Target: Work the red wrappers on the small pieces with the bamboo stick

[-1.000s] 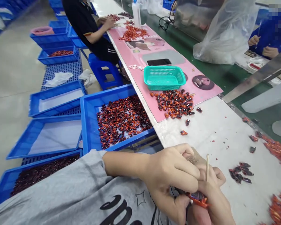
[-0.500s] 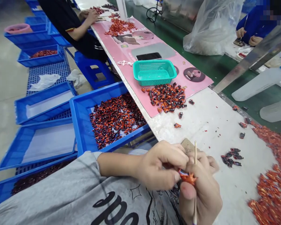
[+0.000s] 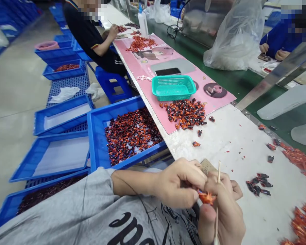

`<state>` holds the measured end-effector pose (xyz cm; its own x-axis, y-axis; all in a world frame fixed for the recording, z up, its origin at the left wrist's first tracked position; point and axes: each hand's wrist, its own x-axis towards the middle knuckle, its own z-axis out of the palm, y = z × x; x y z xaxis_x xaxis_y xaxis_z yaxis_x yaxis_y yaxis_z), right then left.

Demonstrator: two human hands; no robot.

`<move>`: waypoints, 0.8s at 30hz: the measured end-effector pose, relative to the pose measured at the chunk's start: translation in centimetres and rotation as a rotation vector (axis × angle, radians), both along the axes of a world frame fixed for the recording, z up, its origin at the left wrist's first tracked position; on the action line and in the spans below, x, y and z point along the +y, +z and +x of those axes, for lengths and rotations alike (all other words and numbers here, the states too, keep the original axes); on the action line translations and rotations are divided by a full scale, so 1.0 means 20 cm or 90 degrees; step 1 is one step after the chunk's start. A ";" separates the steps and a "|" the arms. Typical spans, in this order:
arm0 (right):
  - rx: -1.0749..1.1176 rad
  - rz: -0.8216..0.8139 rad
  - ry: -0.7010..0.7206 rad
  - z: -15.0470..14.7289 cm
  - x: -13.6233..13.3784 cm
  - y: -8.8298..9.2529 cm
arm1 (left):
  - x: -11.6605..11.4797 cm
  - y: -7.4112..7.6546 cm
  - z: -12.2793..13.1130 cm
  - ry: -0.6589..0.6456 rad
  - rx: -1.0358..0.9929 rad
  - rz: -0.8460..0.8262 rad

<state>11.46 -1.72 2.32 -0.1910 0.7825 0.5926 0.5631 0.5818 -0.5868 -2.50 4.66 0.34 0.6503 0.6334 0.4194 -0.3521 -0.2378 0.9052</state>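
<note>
Pinching lightly but steadily is what I'd ask for here: the orange-red piece is small and its pointed end looks easy to bend, so I'd press on its body and keep off the tips. It sits between the left hand and the right hand, by the near long edge of the desk; whether over the top or just off it, I can't tell. The left hand has thumb and fingers drawn together on the piece's left end. The right is curled round a thin stick, its thumb just below the piece. I'd let the left do any turning and keep the stick from knocking those points.

The piece looks glossy, bright orange with spiky tips and a bluish patch at its left; fingers hide the rest. Just past the hands, a tan block lies at that same edge. Toward the far edge I see a cluster of dark pieces, then an orange-red heap. Farther up, a mixed pile lies by the pink mat's near corner, just beside a green basket.
</note>
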 end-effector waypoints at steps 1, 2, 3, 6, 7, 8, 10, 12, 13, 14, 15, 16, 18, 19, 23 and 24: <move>0.017 -0.017 0.013 0.00 0.00 0.00 | 0.00 -0.01 0.01 0.038 0.003 0.074; 0.042 -0.028 0.019 -0.01 0.00 -0.01 | -0.01 -0.02 0.02 0.072 0.011 0.134; 0.069 -0.041 0.025 -0.01 0.00 -0.01 | -0.01 -0.03 0.03 0.097 0.030 0.181; 0.155 -0.020 0.032 -0.02 -0.01 -0.04 | -0.03 -0.07 0.06 0.112 0.095 0.269; 0.164 -0.021 0.039 -0.02 0.00 -0.05 | -0.03 -0.08 0.07 0.104 0.111 0.289; 0.160 -0.023 0.043 -0.01 0.01 -0.07 | -0.02 -0.09 0.06 0.094 0.126 0.309; 0.155 -0.004 0.051 0.03 0.03 -0.09 | 0.02 -0.08 0.03 0.092 0.140 0.350; 0.233 0.014 0.078 0.09 0.05 -0.09 | 0.10 -0.04 -0.04 0.167 0.172 0.377; 0.314 -0.006 0.094 0.12 0.06 -0.08 | 0.15 -0.02 -0.08 0.249 0.199 0.380; 0.407 -0.053 0.112 0.15 0.05 -0.07 | 0.21 0.01 -0.13 0.346 0.269 0.372; 0.503 -0.117 0.127 0.18 0.04 -0.04 | 0.28 0.03 -0.17 0.438 0.360 0.365; 0.594 -0.182 0.133 0.20 0.02 -0.01 | 0.35 0.05 -0.20 0.516 0.461 0.358; 0.764 -0.278 0.107 0.22 -0.02 0.05 | 0.49 0.07 -0.25 0.640 0.646 0.304; 0.848 -0.303 0.085 0.22 -0.04 0.07 | 0.54 0.07 -0.26 0.671 0.710 0.273; 1.094 -0.318 0.043 0.21 -0.09 0.10 | 0.67 0.03 -0.27 0.657 0.723 0.233; 1.112 -0.313 0.057 0.20 -0.09 0.09 | 0.68 0.01 -0.27 0.655 0.718 0.227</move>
